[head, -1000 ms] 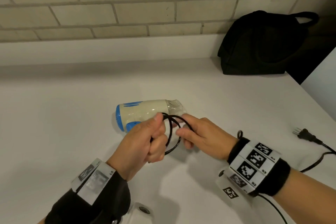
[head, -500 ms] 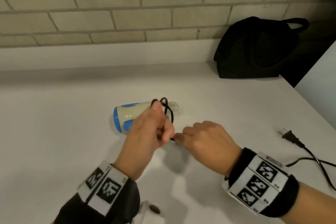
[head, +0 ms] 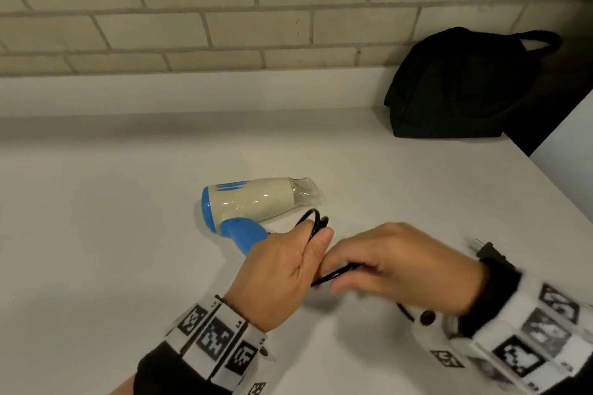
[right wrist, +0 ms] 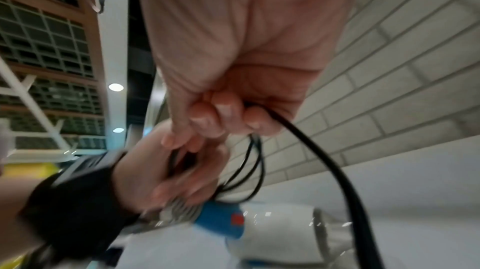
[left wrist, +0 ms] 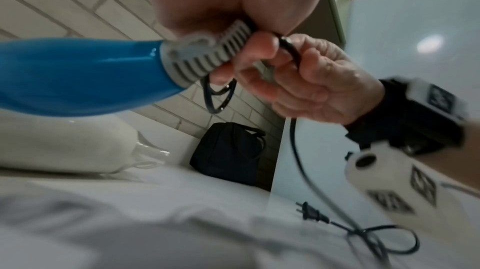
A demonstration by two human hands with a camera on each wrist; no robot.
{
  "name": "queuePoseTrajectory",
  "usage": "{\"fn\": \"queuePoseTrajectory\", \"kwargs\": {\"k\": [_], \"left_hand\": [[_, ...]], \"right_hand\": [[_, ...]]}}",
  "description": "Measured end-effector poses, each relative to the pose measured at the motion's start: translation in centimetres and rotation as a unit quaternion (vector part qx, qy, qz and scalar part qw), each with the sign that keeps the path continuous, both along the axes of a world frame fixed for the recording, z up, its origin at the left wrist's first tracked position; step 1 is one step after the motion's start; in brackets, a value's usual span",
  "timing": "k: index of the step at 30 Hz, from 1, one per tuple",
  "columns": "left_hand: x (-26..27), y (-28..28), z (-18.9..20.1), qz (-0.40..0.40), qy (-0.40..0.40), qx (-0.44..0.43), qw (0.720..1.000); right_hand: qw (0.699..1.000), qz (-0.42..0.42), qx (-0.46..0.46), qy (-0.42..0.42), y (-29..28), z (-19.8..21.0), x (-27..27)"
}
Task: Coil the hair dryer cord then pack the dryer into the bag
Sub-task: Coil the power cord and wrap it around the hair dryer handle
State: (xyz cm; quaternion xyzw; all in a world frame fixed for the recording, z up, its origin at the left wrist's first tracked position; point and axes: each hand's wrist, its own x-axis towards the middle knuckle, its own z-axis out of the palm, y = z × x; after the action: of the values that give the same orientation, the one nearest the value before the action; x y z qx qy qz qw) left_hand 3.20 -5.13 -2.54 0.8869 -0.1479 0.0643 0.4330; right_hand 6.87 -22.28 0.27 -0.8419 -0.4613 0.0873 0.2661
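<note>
A cream and blue hair dryer (head: 253,200) lies on the white counter (head: 96,234), its blue handle (head: 244,234) pointing toward me. My left hand (head: 288,266) grips small loops of the black cord (head: 316,223) beside the grey strain relief (left wrist: 207,55) at the handle's end. Just to the right, my right hand (head: 394,266) pinches a strand of the cord (right wrist: 311,150) close to the left fist. The plug (head: 484,248) lies on the counter behind my right wrist, with slack cord (left wrist: 384,238) trailing to it. A black bag (head: 462,86) stands at the back right against the wall.
A brick wall (head: 224,9) with a white ledge runs along the back of the counter. The counter's right edge (head: 545,176) drops off beside the bag, next to a white panel (head: 571,138).
The left hand has drawn back toward me with the loops, uncovering the dryer's blue handle. The right hand has come in against the left fist, and the plug has slid closer.
</note>
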Motion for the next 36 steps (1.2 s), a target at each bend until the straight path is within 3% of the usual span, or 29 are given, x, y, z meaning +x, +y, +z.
{"fn": "queuePoseTrajectory", "kwargs": {"k": [3, 6, 9, 12, 14, 16, 19, 24, 27, 32, 36], "left_hand": [[-0.1, 0.2, -0.2, -0.032, 0.072, -0.061, 0.995], [0.0, 0.1, 0.8, -0.078, 0.152, -0.171, 0.97], [0.2, 0.3, 1.6, -0.093, 0.171, -0.207, 0.959], [0.3, 0.7, 1.8, -0.079, 0.208, -0.254, 0.941], [0.5, 0.9, 1.8, -0.061, 0.226, -0.285, 0.93], [0.7, 1.1, 1.9, -0.052, 0.241, -0.321, 0.914], [1.1, 1.3, 2.2, -0.075, 0.283, -0.416, 0.861], [1.6, 1.4, 2.2, -0.104, 0.358, -0.522, 0.767], [1.7, 1.1, 2.5, -0.094, 0.379, -0.55, 0.738], [1.5, 0.9, 2.8, -0.024, 0.37, -0.556, 0.743], [1.0, 1.1, 2.6, 0.019, 0.342, -0.551, 0.761]], "right_hand": [[0.998, -0.046, 0.036, -0.001, -1.6, 1.0, 1.2], [0.997, -0.056, 0.051, -0.026, -1.0, 0.9, 1.3], [0.996, -0.043, 0.058, -0.047, 0.5, -0.1, 1.1], [0.995, -0.043, 0.089, -0.011, 1.7, -1.1, 1.1], [0.987, -0.062, 0.136, 0.063, 2.5, -1.6, 1.4], [0.958, -0.077, 0.2, 0.188, 3.2, -1.9, 1.5], [0.894, -0.09, 0.313, 0.307, 4.0, -2.2, 1.3], [0.819, -0.187, 0.415, 0.351, 5.7, -2.7, 0.7], [0.794, -0.242, 0.433, 0.352, 6.8, -2.5, 0.2], [0.819, -0.273, 0.402, 0.304, 7.6, -2.7, 0.2], [0.887, -0.196, 0.307, 0.284, 6.4, -2.5, 1.0]]}}
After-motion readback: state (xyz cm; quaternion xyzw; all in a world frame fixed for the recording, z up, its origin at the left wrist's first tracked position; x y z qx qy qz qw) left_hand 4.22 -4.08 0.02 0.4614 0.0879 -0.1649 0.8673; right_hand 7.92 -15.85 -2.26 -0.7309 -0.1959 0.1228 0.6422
